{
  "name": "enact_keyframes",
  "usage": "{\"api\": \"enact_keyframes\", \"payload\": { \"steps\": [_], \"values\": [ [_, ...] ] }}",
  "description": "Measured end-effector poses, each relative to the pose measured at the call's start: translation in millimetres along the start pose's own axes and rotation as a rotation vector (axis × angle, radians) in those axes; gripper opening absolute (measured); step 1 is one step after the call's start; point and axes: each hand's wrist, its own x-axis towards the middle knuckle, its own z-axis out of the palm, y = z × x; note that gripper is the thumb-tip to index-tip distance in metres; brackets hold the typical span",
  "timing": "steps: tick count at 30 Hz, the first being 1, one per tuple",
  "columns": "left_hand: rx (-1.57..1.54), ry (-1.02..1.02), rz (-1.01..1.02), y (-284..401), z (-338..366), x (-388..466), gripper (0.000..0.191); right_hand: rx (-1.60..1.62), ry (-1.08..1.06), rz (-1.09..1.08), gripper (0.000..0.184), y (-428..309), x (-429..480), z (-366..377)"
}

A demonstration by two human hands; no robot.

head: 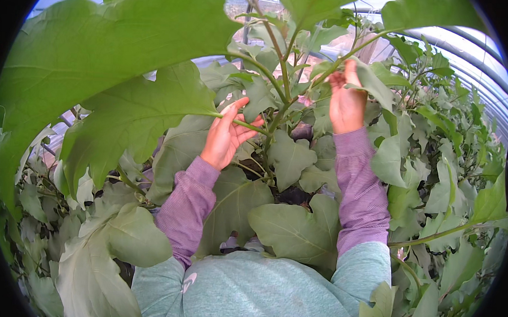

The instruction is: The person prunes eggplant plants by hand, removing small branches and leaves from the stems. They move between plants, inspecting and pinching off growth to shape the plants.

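Note:
In front of me stands an eggplant plant whose main stem (285, 81) forks upward. My left hand (229, 136) is left of the fork, palm up with fingers apart. A green leaf stalk (251, 126) crosses over its palm, running to a broad leaf (154, 107). Higher and to the right, my right hand (348, 103) reaches up beside a side branch (341, 60). Its fingers are curled and partly blurred; whether they grip the branch is unclear. A leaf (372, 85) overlaps that hand's edge. Between the hands hangs a pink-purple flower (305, 100).
A very large leaf (114, 42) fills the upper left near the camera. Dense eggplant foliage (432, 174) lines the right side, with more on the left. Curved tunnel ribs (475, 62) and plastic sheeting arch behind. Dark ground cover (292, 196) shows between lower leaves.

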Motion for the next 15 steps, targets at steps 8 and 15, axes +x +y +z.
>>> {"api": "enact_keyframes", "payload": {
  "steps": [8, 15],
  "values": [
    [-0.027, -0.01, -0.001, 2.9, -9.6, 6.6, 0.05, -0.647, -1.361, 0.567, 0.02, -16.0, -67.7, -49.9],
    [0.017, 0.026, 0.004, 4.2, -3.3, 1.2, 0.056, -0.445, -0.309, 0.73, 0.036, 88.1, -47.0, -47.2]
  ]
}}
